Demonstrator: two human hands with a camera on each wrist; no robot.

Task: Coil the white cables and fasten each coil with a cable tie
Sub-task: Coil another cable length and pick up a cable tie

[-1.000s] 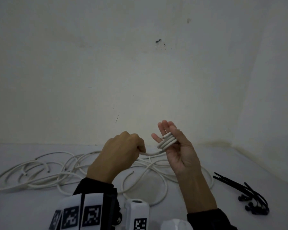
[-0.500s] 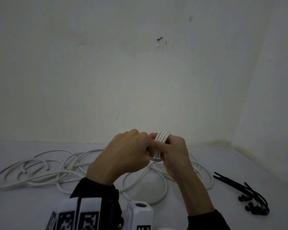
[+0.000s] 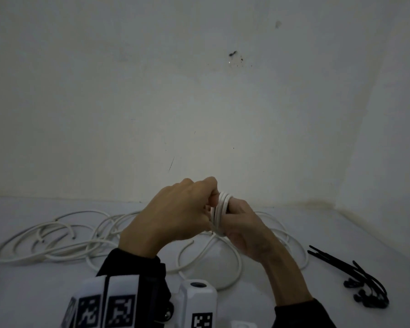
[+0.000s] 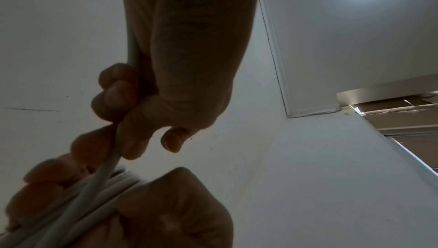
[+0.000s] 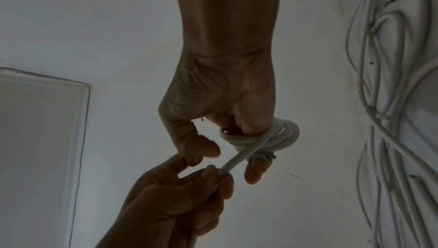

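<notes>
My hands are up together in front of me, knuckles almost touching. My right hand [image 3: 244,230] carries a small coil [image 3: 220,209] of white cable wound in several turns around its fingers, which are curled to keep the loops in place; from the right wrist the same coil [image 5: 272,137] shows wrapped round two or three fingers with the thumb standing free of it and a frayed cable end poking out by a fingertip. My left hand [image 3: 178,214] is closed in a fist around the running length of that cable [image 5: 239,156], which leaves the coil and passes straight into its grip; from the left wrist I can see the strand [image 4: 111,158] pinned between my curled fingers and the base of the thumb, running down to the stacked turns on the other hand. Below and behind both hands, the remaining loose cables [image 3: 64,242] sprawl in tangled loops over the white surface [image 3: 341,304], mostly out past my left hand, with a few loops reaching under my right wrist. Well off beyond my right forearm lies a bundle of black cable ties [image 3: 355,275], untouched, fanned out with their heads nearest me. A plain white wall [image 3: 152,91] rises beyond my hands.
</notes>
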